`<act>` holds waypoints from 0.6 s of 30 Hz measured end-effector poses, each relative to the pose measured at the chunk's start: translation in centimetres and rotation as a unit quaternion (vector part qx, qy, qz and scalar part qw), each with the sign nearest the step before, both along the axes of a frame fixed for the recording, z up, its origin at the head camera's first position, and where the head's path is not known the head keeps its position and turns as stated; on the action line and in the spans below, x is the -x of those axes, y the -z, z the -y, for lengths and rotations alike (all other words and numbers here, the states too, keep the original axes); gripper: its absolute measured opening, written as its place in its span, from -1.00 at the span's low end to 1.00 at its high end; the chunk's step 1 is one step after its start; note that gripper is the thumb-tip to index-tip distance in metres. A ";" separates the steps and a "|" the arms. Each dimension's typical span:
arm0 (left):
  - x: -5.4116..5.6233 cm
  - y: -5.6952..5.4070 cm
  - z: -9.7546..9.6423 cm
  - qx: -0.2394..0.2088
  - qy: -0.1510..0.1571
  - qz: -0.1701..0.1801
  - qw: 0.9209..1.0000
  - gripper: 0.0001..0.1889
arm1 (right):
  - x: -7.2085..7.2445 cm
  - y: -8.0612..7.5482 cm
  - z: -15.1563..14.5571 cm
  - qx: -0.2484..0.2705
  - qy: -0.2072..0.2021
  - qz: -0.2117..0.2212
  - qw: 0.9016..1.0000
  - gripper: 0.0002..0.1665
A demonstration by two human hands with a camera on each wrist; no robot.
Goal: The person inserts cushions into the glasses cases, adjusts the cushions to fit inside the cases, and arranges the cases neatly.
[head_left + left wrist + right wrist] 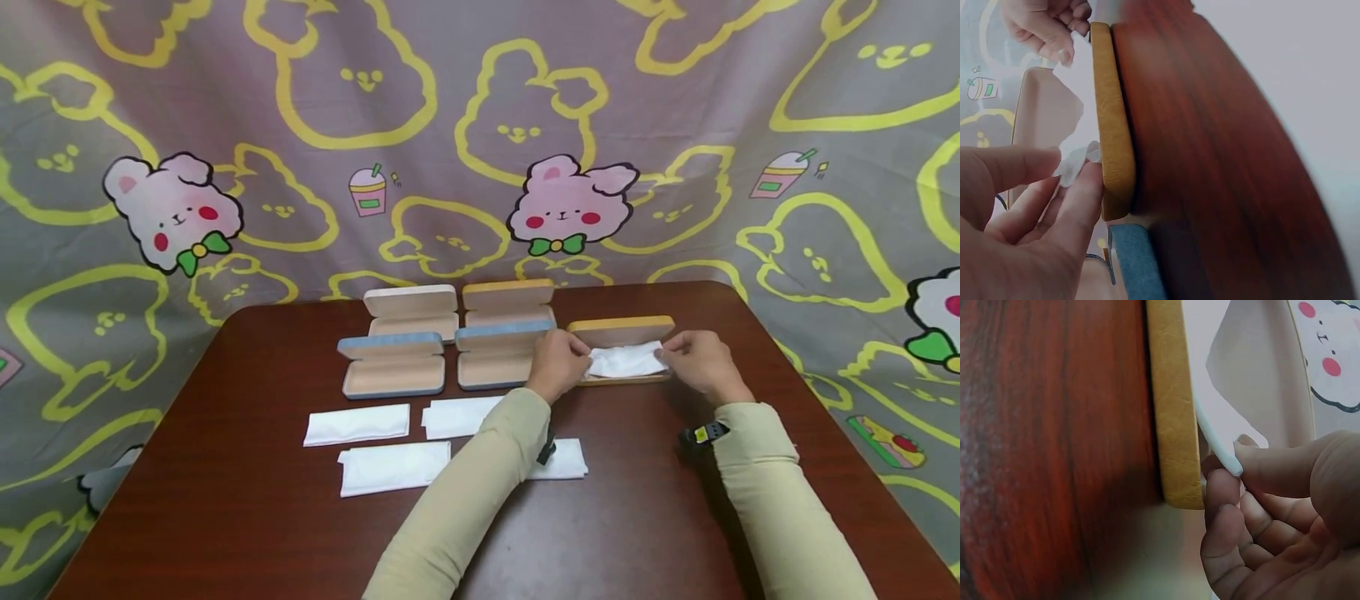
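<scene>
A folded white cloth (627, 360) lies in the mouth of an open yellow glasses case (621, 325) at the right of the row. My left hand (558, 365) pinches the cloth's left end between thumb and fingers, right at the case's rim. At the other end, my right hand (703, 363) pinches a corner of the cloth with thumb and forefinger. In the left wrist view the cloth (1079, 94) stretches along the inside of the yellow front wall (1110, 112). The right wrist view shows its thick folded edge (1219, 437) between thumb and finger.
Left of the yellow case stand two open blue cases (393, 375) (495, 368), with an open white case (412, 304) and another yellow case (508, 296) behind. Several folded white cloths (357, 425) lie in front, some partly under the left forearm. A patterned curtain (450, 125) hangs behind the table.
</scene>
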State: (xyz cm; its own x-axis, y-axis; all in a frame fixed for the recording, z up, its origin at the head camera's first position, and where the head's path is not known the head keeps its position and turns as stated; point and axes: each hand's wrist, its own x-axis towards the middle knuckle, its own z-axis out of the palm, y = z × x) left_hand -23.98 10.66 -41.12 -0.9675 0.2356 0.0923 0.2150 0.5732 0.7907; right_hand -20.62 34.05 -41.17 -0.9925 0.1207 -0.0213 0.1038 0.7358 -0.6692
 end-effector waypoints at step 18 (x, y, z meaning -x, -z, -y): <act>0.4 -0.4 1.3 0.049 0.001 -0.021 0.999 -0.78 | 0.0 1.2 0.3 -0.056 0.034 -0.064 0.996 -0.70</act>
